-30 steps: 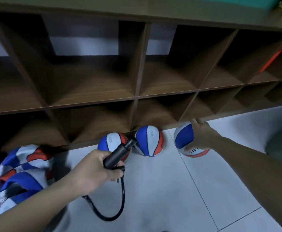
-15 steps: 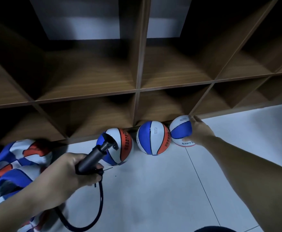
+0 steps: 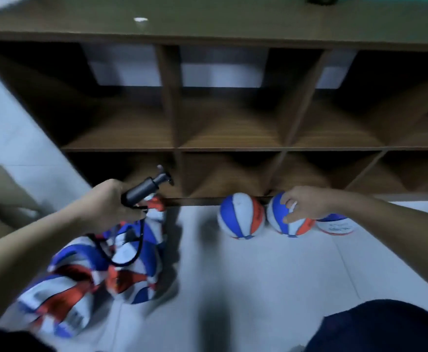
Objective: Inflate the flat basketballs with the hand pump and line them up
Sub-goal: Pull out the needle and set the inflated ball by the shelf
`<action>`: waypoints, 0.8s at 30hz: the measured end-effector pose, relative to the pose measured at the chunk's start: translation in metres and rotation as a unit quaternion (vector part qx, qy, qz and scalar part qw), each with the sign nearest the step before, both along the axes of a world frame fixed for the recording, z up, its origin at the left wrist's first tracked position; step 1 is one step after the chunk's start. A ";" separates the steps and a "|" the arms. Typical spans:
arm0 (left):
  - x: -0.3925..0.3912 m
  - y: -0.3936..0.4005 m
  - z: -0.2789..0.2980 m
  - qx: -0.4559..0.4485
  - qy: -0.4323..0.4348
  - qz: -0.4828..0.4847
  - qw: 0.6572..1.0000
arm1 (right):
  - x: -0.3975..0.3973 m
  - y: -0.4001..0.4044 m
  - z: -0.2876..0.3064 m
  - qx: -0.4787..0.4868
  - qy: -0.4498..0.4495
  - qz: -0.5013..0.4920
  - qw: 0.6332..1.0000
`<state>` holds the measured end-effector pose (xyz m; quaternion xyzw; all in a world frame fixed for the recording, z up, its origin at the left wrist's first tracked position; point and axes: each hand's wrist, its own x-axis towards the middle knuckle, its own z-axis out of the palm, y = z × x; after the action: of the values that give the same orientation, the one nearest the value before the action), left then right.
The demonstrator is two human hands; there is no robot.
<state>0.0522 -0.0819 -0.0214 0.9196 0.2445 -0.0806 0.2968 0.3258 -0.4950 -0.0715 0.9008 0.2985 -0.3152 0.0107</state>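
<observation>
3 basketballs [image 3: 241, 215] in blue, white, orange panels, dark grey pump [image 3: 144, 189], brown wood-grain shelf [image 3: 208, 148], pale tiled floor [image 3: 258, 275]

A: What stands at twelve o'clock?
B: A brown wooden shelf unit [image 3: 172, 102] with open cubbies in two rows, a pale wall showing through the upper ones.
A: And below?
B: A pale tiled floor [image 3: 246, 288]. At five o'clock, a dark blue knee [image 3: 385, 329].
</observation>
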 end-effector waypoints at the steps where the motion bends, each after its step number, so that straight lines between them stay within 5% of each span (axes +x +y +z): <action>1: -0.012 0.014 0.000 0.020 0.005 0.006 1.000 | -0.019 0.031 0.005 -0.008 0.001 0.052 0.999; 4: -0.039 0.038 0.001 0.062 0.038 0.018 0.997 | -0.082 0.116 0.011 -0.046 -0.007 0.181 0.982; 9: -0.060 0.055 -0.004 0.071 0.086 0.032 0.993 | -0.170 0.230 -0.021 -0.019 0.006 0.259 0.966; 14: -0.076 0.084 -0.009 0.047 0.092 0.059 0.993 | -0.224 0.293 -0.097 0.110 0.040 0.128 0.985; 24: -0.072 0.093 -0.013 0.043 0.076 0.049 0.995 | -0.255 0.296 -0.151 0.153 0.058 -0.034 0.986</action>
<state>-0.0200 0.0113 -0.0348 0.9096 0.3144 -0.1253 0.2409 0.0708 -0.1988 -0.2223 0.8816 0.3125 -0.3178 -0.1550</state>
